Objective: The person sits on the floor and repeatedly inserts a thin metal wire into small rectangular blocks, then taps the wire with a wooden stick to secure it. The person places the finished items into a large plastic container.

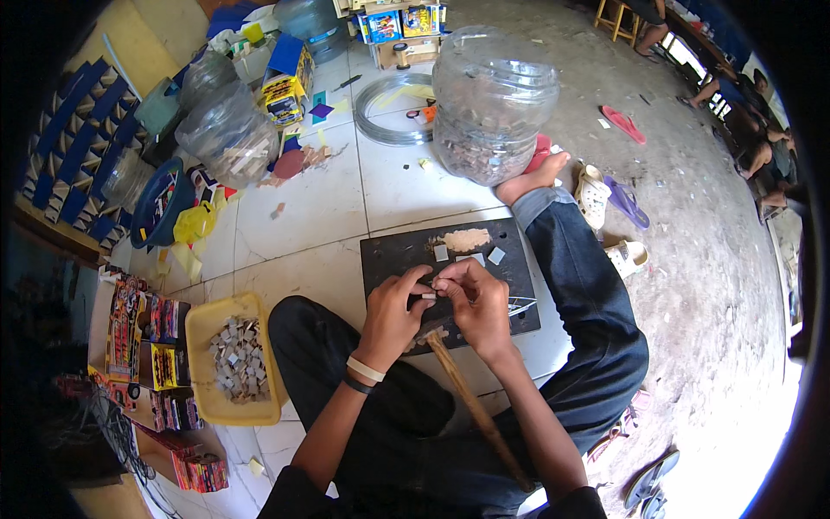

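Observation:
My left hand (pixel 393 316) and my right hand (pixel 482 313) meet over a black board (pixel 393 251) on the floor between my legs. The left fingers pinch a small pale block (pixel 428 296). The right thumb and fingertips are pressed together just beside it, on a tiny piece too small to name. On the board, small grey squares (pixel 495 256) lie beyond my fingers, near a heap of tan powder (pixel 467 240). Thin metal wires (pixel 521 305) rest to the right of my right hand. A wooden-handled tool (pixel 475 405) leans from the board's near edge toward my lap, its head partly hidden.
At my left stands a yellow tray (pixel 201 346) of small grey pieces, beside boxes of colourful packs (pixel 169 363). Ahead are a large clear plastic container (pixel 493 95), a wire coil (pixel 361 108) and a blue basin (pixel 177 208). Sandals (pixel 624 203) lie rightward; people sit far right.

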The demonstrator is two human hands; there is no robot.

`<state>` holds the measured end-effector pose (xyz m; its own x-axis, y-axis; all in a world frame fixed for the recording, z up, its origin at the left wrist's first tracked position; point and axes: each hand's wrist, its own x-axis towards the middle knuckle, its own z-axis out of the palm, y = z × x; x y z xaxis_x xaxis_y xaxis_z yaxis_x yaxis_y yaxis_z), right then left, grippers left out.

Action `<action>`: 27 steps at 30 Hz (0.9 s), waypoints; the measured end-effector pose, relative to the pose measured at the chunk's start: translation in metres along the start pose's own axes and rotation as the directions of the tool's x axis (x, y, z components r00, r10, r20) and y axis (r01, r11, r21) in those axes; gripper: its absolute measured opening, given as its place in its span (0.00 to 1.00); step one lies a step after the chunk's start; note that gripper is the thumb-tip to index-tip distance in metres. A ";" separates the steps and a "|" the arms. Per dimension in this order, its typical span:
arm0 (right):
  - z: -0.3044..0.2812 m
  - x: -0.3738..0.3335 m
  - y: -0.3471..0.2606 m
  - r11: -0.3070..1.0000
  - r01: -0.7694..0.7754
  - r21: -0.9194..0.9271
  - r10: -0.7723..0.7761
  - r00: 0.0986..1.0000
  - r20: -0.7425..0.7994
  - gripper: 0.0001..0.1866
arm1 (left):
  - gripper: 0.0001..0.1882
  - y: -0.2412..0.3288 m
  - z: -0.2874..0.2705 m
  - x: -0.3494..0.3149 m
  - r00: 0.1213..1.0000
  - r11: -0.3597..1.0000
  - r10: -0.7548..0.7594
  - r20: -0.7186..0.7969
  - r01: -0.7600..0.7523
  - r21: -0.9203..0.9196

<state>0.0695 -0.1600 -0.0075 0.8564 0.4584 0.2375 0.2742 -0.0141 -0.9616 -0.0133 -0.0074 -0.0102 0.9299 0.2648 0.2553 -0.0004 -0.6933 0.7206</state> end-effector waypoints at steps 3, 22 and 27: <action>0.004 0.000 -0.005 0.996 0.037 -0.083 -0.037 0.999 0.006 0.06 | 0.28 0.001 0.000 0.001 1.000 1.000 -0.004 -0.007 0.004 -0.016; 0.004 -0.001 -0.007 0.982 0.099 -0.161 -0.097 0.995 0.021 0.07 | 0.26 -0.002 0.005 0.002 1.000 0.999 -0.013 -0.023 0.012 -0.043; 0.003 -0.001 -0.011 0.961 0.169 -0.219 -0.160 0.985 0.059 0.08 | 0.16 0.000 0.005 -0.001 0.997 0.989 -0.054 -0.058 0.045 -0.140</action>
<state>0.0647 -0.1579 0.0022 0.7742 0.5063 0.3799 0.5044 -0.1310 -0.8535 -0.0119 -0.0110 -0.0140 0.9055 0.3403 0.2536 -0.0101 -0.5801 0.8145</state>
